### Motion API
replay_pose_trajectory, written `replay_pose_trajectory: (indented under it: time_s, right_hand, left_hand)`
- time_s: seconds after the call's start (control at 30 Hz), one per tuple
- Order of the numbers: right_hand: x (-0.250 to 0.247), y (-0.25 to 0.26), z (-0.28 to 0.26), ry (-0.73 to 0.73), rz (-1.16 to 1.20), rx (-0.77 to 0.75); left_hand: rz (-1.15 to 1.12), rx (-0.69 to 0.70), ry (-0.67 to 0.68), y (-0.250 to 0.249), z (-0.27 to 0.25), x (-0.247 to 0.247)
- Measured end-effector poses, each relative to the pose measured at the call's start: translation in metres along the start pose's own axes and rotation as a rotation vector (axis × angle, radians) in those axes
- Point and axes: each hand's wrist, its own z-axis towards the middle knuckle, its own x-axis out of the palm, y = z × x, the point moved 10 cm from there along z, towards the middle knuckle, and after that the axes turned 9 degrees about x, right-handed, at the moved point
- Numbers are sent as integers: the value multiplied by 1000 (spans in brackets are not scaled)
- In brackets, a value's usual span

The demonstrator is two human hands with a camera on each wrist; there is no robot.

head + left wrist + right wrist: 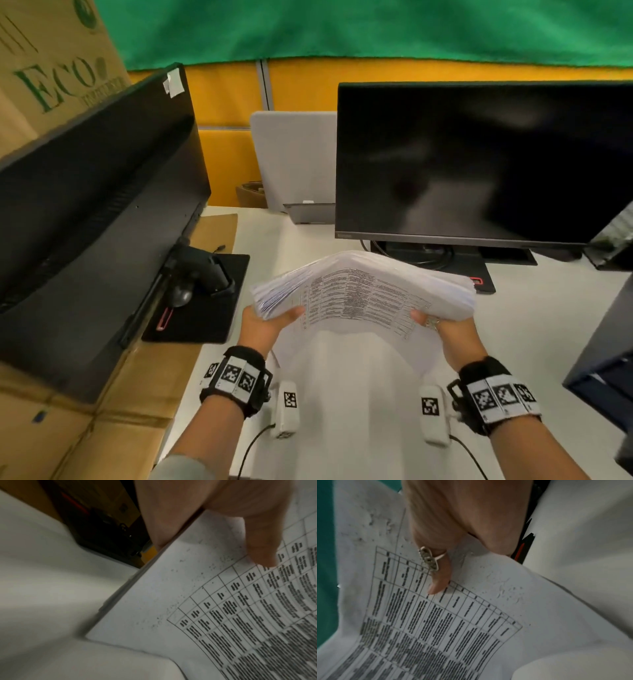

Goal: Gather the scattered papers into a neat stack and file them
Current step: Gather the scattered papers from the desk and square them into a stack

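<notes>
Head view: a thick stack of papers [363,291] is held up above the white desk [342,404], bowed upward in the middle, its top sheet printed with a table. The left hand [263,327] grips the stack's edge at 9 o'clock, thumb [260,550] pressed on top and fingers curled beneath. The right hand [445,334] clamps the edge at 3 o'clock the same way — its thumb [440,580] wears a ring [429,558]. A dark monitor [479,161] stands at 1 o'clock from the stack, just behind it. A second monitor [85,212] lies tilted at 9 o'clock on cardboard boxes [85,428].
</notes>
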Motion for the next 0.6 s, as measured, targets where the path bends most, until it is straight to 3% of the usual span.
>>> replay_pose_trajectory:
  time_s: [0.23, 0.43, 0.6]
  right_hand:
    - [-15, 22, -9, 8, -76, -72]
    - [-15, 8, -9, -1, -128, -33]
    - [-17, 38, -10, -36, -76, -126]
  left_hand:
    - [123, 252, 149, -41, 11, 1]
    - [28, 141, 10, -11, 5, -3]
    - [69, 246, 103, -44, 8, 5]
